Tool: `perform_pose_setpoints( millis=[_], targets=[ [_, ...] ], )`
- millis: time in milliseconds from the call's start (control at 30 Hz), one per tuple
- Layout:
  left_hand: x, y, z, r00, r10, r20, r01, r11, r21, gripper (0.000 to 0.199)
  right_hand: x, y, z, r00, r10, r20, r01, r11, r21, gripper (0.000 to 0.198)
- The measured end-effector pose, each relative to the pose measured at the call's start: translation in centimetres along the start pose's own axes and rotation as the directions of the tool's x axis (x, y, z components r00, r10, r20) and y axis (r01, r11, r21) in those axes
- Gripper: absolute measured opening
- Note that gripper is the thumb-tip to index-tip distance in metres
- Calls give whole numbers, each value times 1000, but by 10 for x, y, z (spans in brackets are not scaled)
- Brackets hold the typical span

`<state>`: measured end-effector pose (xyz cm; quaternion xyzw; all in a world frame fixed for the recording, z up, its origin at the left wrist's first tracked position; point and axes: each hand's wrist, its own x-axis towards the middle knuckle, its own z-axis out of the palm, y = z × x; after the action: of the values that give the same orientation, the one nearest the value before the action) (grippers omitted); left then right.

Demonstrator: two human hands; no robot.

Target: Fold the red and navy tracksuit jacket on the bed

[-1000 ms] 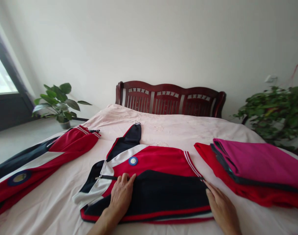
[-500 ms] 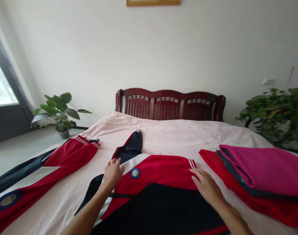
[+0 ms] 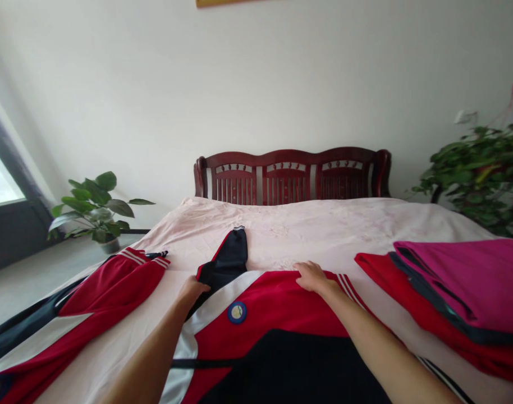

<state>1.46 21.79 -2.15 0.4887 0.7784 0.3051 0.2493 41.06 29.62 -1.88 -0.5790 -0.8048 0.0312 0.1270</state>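
Note:
A red, white and navy track jacket [image 3: 277, 303] with a round blue badge lies spread in front of me. My left hand [image 3: 194, 290] is at its left edge, the fingers closed on the fabric beside the navy sleeve [image 3: 231, 252], which points away over the bed. My right hand [image 3: 312, 276] is at the jacket's far red edge, left of the white stripes, with the fingers bent over the fabric and the thumb on the near side. My forearms cover parts of the jacket's sides.
A second red, white and navy garment [image 3: 113, 280] lies on the left of the pale pink bed sheet [image 3: 277, 230]. Folded magenta, dark and red clothes [image 3: 462, 280] are stacked on the right. A wooden headboard [image 3: 285, 174] and potted plants [image 3: 99, 207] stand beyond.
My right hand has moved left along the far edge, from the striped part onto the red. My left hand has shifted slightly left and down. Both hands' fingers have closed on the jacket.

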Motion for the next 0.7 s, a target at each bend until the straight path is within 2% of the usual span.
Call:
perform_pose_setpoints(
  millis=[100,233,300,367,433,500,600,700],
  targets=[
    [-5,4,-7,991,24,131,3,980,-199,31,-5,-3,-5,997,-52,-49,51,999,-13,41],
    [-20,3,-23,958,111,265,0,922,-387,38,-39,0,-15,980,-158,-120,155,987,-35,35],
    [-33,-3,-30,934,150,323,2,905,-425,39,-62,6,-18,956,-270,-113,266,963,-51,34],
    [-48,-10,-35,906,170,387,13,904,-428,37,-83,11,-19,912,-400,-85,396,916,-64,36],
    [-60,-16,-38,873,172,456,29,916,-401,33,-98,15,-20,879,-471,-73,466,882,-74,37],
    [-67,-19,-40,838,165,520,40,932,-360,30,-107,17,-23,887,-450,-101,443,892,-86,37],
    [-66,-18,-40,800,157,578,-20,972,-236,26,-116,19,-26,925,-359,-126,348,932,-99,34],
    [-57,-17,-39,824,149,547,-90,987,-133,26,-121,22,-27,960,-271,-75,264,960,-88,35]
  ],
)
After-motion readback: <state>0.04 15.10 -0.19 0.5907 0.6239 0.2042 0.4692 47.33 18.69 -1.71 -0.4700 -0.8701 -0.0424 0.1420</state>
